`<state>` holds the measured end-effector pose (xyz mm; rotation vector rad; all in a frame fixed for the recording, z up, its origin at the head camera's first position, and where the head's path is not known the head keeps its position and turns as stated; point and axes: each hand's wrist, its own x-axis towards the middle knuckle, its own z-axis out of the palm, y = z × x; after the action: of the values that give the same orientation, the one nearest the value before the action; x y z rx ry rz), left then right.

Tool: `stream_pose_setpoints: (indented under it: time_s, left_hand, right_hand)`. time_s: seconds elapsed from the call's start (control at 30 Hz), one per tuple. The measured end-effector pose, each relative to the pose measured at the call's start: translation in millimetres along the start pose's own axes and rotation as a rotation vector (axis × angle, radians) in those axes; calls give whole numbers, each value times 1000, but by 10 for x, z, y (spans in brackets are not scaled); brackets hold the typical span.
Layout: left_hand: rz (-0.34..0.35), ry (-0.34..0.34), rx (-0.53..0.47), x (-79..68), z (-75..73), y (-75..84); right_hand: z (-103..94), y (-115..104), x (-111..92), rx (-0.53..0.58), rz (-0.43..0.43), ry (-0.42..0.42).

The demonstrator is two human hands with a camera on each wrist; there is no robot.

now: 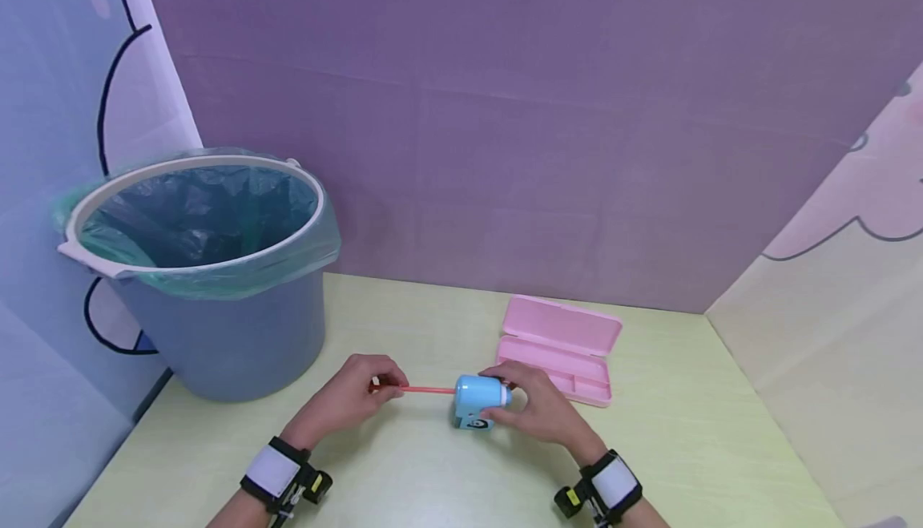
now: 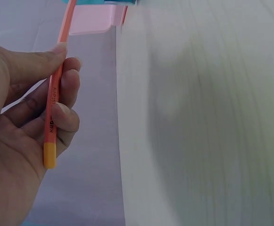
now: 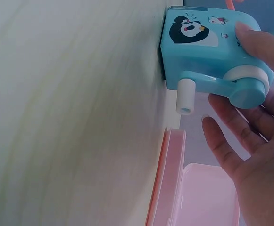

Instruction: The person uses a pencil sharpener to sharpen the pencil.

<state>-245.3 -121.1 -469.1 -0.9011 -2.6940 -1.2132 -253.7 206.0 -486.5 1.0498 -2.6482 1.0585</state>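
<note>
A light-blue crank pencil sharpener (image 1: 476, 393) with a panda picture on its side stands on the table. My right hand (image 1: 539, 409) grips it at the crank end, thumb on one side and fingers round the other. In the right wrist view its crank handle (image 3: 186, 96), tipped in white, hangs free of the fingers. An orange-red pencil (image 1: 429, 390) with a yellow end is pinched between the thumb and fingers of my left hand (image 1: 356, 392). It lies level, its far end at the sharpener's face opposite the crank; the tip is hidden.
Behind my right hand lies an open pink pencil case (image 1: 562, 326) with divided compartments. A large blue bin (image 1: 238, 344) lined with a green bag stands at the back left. A purple cloth wall (image 1: 461, 151) closes off the table's far edge.
</note>
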Motion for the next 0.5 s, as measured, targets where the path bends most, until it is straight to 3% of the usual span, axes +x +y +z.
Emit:
stream_pose_setpoints:
  time_s: [0.17, 0.5]
  left_hand:
    - [-28, -13, 7, 25, 26, 39]
    - [-52, 26, 4, 56, 95, 89]
  right_hand:
    - [9, -14, 3, 10, 15, -11]
    - [37, -31, -6, 5, 30, 22]
